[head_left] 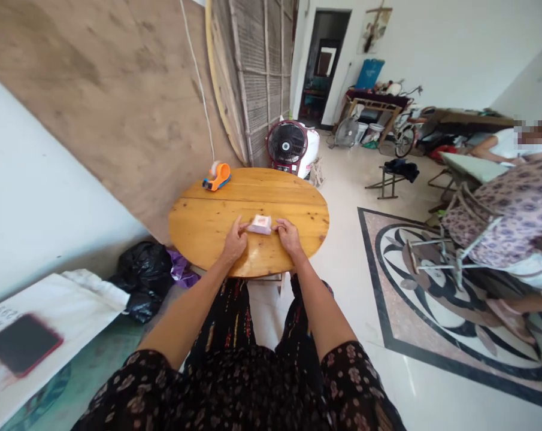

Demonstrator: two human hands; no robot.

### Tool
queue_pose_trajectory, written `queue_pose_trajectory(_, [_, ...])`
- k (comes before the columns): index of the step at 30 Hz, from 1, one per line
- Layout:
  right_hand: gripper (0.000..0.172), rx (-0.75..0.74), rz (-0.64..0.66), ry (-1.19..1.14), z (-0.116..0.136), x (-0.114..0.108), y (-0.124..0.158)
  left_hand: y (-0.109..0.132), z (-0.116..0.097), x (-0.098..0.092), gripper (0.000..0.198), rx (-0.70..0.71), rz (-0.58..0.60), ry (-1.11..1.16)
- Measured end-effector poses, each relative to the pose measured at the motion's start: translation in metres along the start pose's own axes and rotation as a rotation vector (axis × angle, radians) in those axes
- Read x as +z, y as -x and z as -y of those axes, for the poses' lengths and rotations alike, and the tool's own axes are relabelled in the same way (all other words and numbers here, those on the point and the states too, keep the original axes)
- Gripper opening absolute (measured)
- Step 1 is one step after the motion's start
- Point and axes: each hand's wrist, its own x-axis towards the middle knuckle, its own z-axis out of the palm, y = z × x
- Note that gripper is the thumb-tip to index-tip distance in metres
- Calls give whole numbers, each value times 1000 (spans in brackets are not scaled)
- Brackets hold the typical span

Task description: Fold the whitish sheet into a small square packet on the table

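A small white and pink wrapped packet (260, 224) lies on the round wooden table (199, 212), between my two hands. On its left side is my left hand (236, 240), its fingers apart and the index fingertip at the packet's edge. My right hand (288, 236) rests on the table to the right, fingers apart, the index finger pointing at the packet's right end. Neither hand grips anything. An orange and blue tape dispenser (217, 177) stands near the table's back left edge.
Behind the table stands a fan (287, 142). Black bags (147, 269) and a phone (24, 344) on a white surface are at the left. Two people sit at the right, one on a metal-framed chair (462, 254). A folding stool (387, 181) stands further back.
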Motion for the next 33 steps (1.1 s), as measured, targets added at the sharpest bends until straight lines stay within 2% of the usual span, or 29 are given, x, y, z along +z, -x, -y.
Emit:
queue_pose_trajectory(6, [40,-5,29,37,-2,2,-1,-1,-4,-1,77,20,49,-73])
queue_pose_trajectory(13, [55,-70,137,97,-1,0,2,-1,-11,1,81,37,137,-250])
queue_pose_trajectory(19, [60,-85,187,148,-2,-2,0,0,-15,1,81,-5,132,-300])
queue_pose_trajectory(23, [58,-67,102,41,-6,-1,1,4,-16,-4,67,-66,26,-101])
queue_pose_trajectory(26, [59,-82,101,129,-2,-1,5,0,-18,-6,51,-110,-3,-52])
queue_pose_trajectory(30, [51,-135,161,359,11,-2,11,-24,-29,-2,36,-169,-34,30])
queue_pose_trajectory(33, [52,-171,183,452,18,-1,13,-48,-35,1,38,-273,35,164])
